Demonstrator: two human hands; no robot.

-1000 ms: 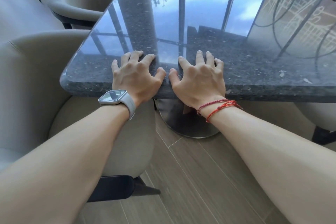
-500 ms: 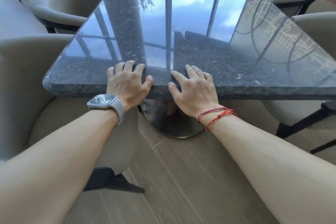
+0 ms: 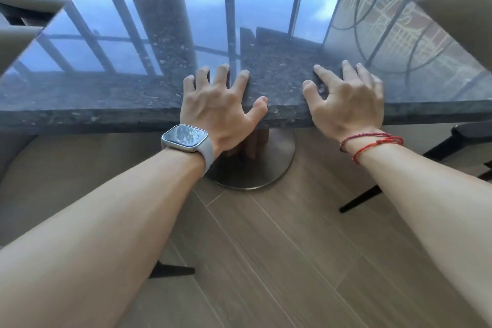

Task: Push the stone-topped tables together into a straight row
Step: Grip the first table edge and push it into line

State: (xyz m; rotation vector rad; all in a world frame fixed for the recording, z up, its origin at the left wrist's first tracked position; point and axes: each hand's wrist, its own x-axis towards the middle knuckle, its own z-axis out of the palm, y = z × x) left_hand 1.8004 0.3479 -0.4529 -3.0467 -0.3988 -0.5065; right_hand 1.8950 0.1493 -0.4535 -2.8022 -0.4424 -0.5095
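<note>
The upper frame is filled by the polished, speckled stone counter (image 3: 93,93), its front edge rough-cut. That edge is pressed by the left hand (image 3: 218,106) and right hand (image 3: 348,104), fingers (image 3: 222,74) splayed open on top.

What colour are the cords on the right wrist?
Red cords, one darker and braided; the head view shows them.

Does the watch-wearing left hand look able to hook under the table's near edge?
Probably yes. The left hand lies across the near edge of the stone table, thumb at the rim; beneath it only the round base and floor show.
</note>
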